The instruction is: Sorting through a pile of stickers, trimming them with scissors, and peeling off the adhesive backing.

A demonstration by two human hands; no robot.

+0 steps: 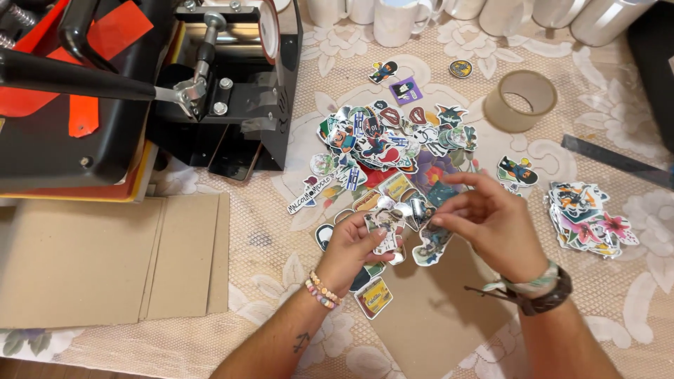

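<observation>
So the person is sorting through a big heap of die-cut stickers [393,151] spread over a lace tablecloth [281,231]. The left hand [351,249] is pinching a small fan of stickers [388,231] between thumb and fingers, closed on them, just above a brown cardboard sheet [428,309]. The right hand [491,217] is hovering right beside it, fingertips drawn together at the edge of that same bunch. It's looking like it's plucking one sticker, but the overlap makes it hard to tell if it's actually gripping anything, so I'm not calling it.

A second, tidier stack of stickers [586,221] is sitting off to the right, well apart from the main heap. A roll of clear tape [521,100] is lying further back, with white mugs [397,21] lined up along the far edge. A black and red heat press [105,91] is taking up the left side, with more cardboard pieces [105,260] lying in front of it.

What could go wrong: the fan in the left hand is looking loose, so pulling one out could drag its neighbours along and drop them back into the heap. Thin cutouts could also crease or tear if pinched at a narrow bit. A few loose stickers are lying under the wrists, so a forearm sweep could scatter them.
</observation>
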